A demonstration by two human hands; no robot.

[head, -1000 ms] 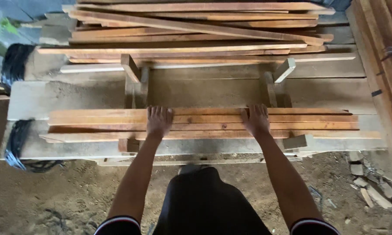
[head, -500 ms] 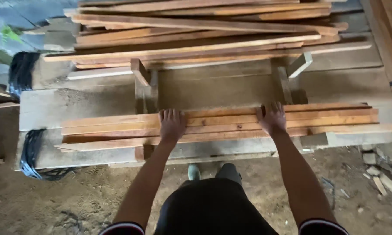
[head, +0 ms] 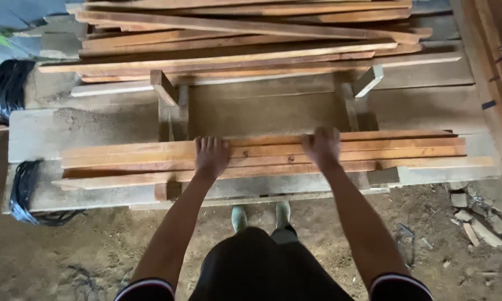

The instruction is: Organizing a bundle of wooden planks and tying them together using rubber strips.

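1. While the person stood at the bench (head: pixel 50 131), the left hand (head: pixel 211 157) lay palm down on the near stack of boards (head: pixel 262 153), its fingers (head: pixel 209 144) close together and stretched flat over the top board, gripping nothing.
2. The right hand (head: pixel 322 146) rested flat on the same stack, well apart from the left; it was blurred, so whether its fingers were spread or together could not be told.
3. The near stack lay lengthwise along the front of the bench, its boards slightly staggered, with the lowest one jutting out to the left.
4. Behind it, across a bare sawdusty strip, a bigger pile of boards (head: pixel 234 44) lay at the far side, resting on two wooden blocks (head: pixel 164 89).
5. Black strapping (head: pixel 22 189) hung at the left end of the bench.
6. Below, two pale green shoes (head: pixel 239 217) stood on the dirt floor (head: pixel 67 256), and broken rubble (head: pixel 479 223) lay to the right.
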